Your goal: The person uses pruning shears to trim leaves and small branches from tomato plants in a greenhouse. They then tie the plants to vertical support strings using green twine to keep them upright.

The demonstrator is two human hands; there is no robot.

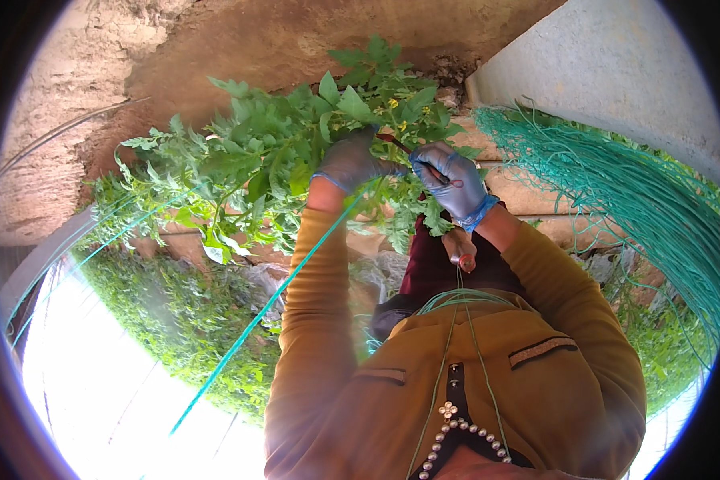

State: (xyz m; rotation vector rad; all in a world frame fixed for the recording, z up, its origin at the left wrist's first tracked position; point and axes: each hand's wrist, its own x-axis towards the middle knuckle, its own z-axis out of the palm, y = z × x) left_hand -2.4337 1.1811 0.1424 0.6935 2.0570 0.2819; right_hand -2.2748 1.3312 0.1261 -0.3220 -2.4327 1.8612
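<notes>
My left hand [351, 161], in a thin bluish glove, reaches into the leaves of a tomato plant [264, 138] with small yellow flowers [403, 125]. Leaves hide part of its fingers, so I cannot tell what it grips. Close beside it on the right, my right hand [450, 180], gloved too, is closed around a slim dark-handled tool [401, 144]. The tool's reddish end points toward the left hand, and a small loop shows at its other end. A taut green twine [264, 312] slants up to the plant just below my left hand.
A thick bundle of loose green twine [630, 180] hangs at right, beside a pale sloping surface [600, 72]. An earthen wall [78, 120] stands behind the plant. More plants [180, 324] grow at lower left. A red-ended object [466, 261] lies near a cord before my waist.
</notes>
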